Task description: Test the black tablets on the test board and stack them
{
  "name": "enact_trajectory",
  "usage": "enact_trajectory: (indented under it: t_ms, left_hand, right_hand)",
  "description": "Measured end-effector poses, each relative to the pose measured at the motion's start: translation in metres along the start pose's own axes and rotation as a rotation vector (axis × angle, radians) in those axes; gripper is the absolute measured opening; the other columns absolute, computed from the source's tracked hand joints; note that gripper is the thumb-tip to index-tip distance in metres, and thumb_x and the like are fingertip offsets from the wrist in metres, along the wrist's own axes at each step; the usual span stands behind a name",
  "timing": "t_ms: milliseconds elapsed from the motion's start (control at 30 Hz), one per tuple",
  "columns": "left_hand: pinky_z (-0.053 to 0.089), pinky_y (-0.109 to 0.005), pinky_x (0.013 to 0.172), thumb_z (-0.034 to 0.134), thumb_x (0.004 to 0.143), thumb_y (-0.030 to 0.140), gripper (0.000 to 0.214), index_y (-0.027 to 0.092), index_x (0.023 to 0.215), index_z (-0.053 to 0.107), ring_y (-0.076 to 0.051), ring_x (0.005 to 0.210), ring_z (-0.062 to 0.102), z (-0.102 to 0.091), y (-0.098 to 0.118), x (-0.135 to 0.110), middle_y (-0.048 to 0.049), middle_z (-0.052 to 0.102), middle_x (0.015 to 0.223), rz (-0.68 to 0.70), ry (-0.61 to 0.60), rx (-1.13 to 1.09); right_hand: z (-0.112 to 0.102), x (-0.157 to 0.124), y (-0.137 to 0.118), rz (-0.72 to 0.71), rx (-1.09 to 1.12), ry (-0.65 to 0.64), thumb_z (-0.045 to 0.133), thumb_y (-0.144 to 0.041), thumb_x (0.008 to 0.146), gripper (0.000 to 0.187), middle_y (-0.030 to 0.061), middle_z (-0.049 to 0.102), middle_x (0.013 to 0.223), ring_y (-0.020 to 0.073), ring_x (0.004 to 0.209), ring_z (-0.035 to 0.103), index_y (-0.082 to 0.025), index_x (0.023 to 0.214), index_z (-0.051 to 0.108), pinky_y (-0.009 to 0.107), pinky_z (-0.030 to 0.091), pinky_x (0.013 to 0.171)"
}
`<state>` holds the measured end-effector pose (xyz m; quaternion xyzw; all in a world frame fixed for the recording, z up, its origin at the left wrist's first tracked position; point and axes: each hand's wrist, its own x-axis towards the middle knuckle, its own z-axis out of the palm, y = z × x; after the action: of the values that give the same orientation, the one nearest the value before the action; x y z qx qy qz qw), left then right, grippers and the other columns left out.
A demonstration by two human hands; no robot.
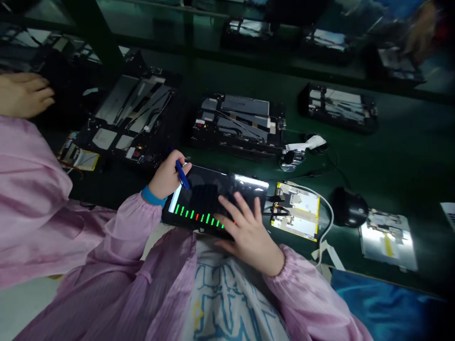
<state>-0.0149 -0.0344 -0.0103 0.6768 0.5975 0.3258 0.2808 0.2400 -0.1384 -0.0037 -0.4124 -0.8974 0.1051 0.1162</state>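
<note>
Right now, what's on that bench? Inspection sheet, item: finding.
Surface: dark green bench, bearing electronics.
Job's things: tablet-like device, lit, green and red bars along its near edge; blue pen.
Clutter: opened device beyond the tablet-like device; yellow-edged panel and black rounded object to its right.
Grip: left hand holds the blue pen; right hand spread over the tablet-like device, contact unclear.
Cables: white cable curving past the yellow-edged panel; black leads beside it.
Surroundings: co-worker's hand, far left; blue cloth, lower right.
</note>
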Motion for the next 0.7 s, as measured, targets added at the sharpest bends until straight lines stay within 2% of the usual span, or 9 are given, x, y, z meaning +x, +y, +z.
enact_trajectory:
  t_ms: [100,133,200,367,567,700]
  left_hand:
    - [0.044,-0.033,0.079,0.055,0.082,0.029,0.017,0.021,0.08,0.04,-0.017,0.082,0.056,0.002,-0.004,0.0,-0.0022,0.057,0.087,0.024,0.027,-0.095]
    - [0.044,-0.033,0.081,0.055,0.082,0.028,0.017,0.021,0.08,0.04,-0.017,0.083,0.056,0.003,-0.006,0.0,-0.0026,0.058,0.089,0.033,0.031,-0.122]
    - [0.045,-0.034,0.083,0.055,0.082,0.027,0.017,0.021,0.08,0.04,-0.017,0.086,0.057,0.005,-0.01,0.0,-0.0033,0.058,0.091,0.042,0.026,-0.156]
    - [0.044,-0.034,0.084,0.055,0.083,0.029,0.017,0.021,0.08,0.039,-0.017,0.085,0.056,0.01,-0.016,0.0,-0.0031,0.057,0.089,0.037,0.017,-0.178]
    - [0.044,-0.034,0.083,0.053,0.085,0.028,0.015,0.021,0.081,0.04,-0.018,0.084,0.055,0.012,-0.017,-0.003,-0.0023,0.055,0.086,0.038,0.017,-0.199]
    - [0.044,-0.034,0.082,0.053,0.085,0.029,0.015,0.021,0.081,0.04,-0.017,0.083,0.055,0.013,-0.018,-0.004,-0.0026,0.055,0.087,0.053,0.029,-0.212]
  right_hand:
    - [-0.002,0.004,0.008,0.201,-0.061,0.117,0.059,-0.064,0.08,0.072,0.0216,0.036,0.15,0.047,0.142,0.019,-0.014,0.131,0.05,0.077,0.015,0.104]
    - [-0.003,0.005,0.01,0.23,-0.065,0.145,0.056,-0.066,0.08,0.077,0.0236,0.035,0.149,0.0476,0.142,0.017,-0.012,0.133,0.048,0.077,0.016,0.104]
    - [-0.005,0.007,0.01,0.193,-0.045,0.143,0.055,-0.067,0.081,0.078,0.0238,0.035,0.149,0.0468,0.143,0.016,-0.012,0.136,0.046,0.076,0.018,0.105]
    - [0.002,0.011,-0.01,0.022,0.026,-0.015,0.067,-0.054,0.078,0.071,0.0189,0.034,0.152,0.0444,0.144,0.017,-0.018,0.136,0.048,0.074,0.02,0.106]
    - [0.014,0.026,-0.03,-0.064,0.061,-0.067,0.07,-0.051,0.076,0.068,0.0159,0.035,0.152,0.0436,0.143,0.019,-0.024,0.136,0.05,0.075,0.019,0.106]
    - [0.013,0.032,-0.033,-0.093,0.07,-0.089,0.068,-0.054,0.077,0.066,0.0141,0.037,0.152,0.0429,0.144,0.018,-0.023,0.133,0.052,0.074,0.017,0.107]
